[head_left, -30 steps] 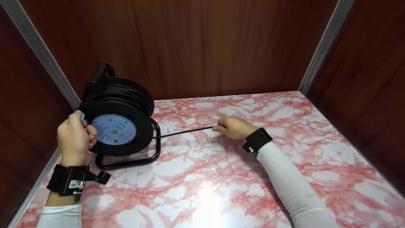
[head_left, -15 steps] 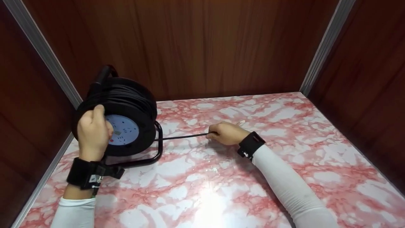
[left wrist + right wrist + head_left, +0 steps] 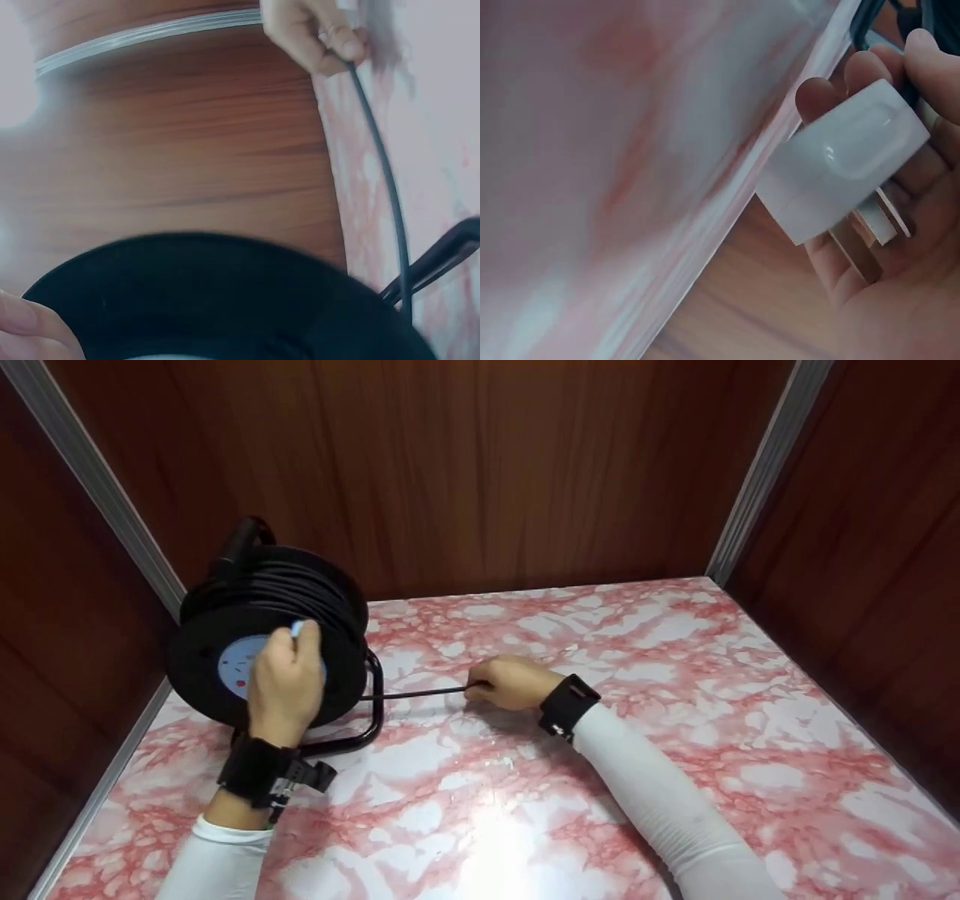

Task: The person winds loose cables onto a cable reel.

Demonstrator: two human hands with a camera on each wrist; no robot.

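A black cable reel (image 3: pixel 196 679) stands at the left in the head view, wound with black cord and fitted with a pale blue socket panel (image 3: pixel 232 666). Across the front of its disc, my left hand (image 3: pixel 285 682) grips a small light blue knob (image 3: pixel 297 628), mostly hidden by the fingers. From the reel's lower right, a length of cord (image 3: pixel 420 693) runs fairly straight to my right hand (image 3: pixel 510 682), which pinches it near its end. The right wrist view shows a white plug (image 3: pixel 844 157) with flat metal prongs at that hand's palm.
The reel rests on a black tube frame (image 3: pixel 376 712) with a carrying handle (image 3: pixel 240 540) on top. Dark wood panels (image 3: pixel 525 472) enclose the red and white marbled table (image 3: pixel 637 645) at the back and sides.
My left hand has swung rightward with the knob across the disc, and the panel has turned. My right hand has come left toward the reel, so the free cord is shorter.
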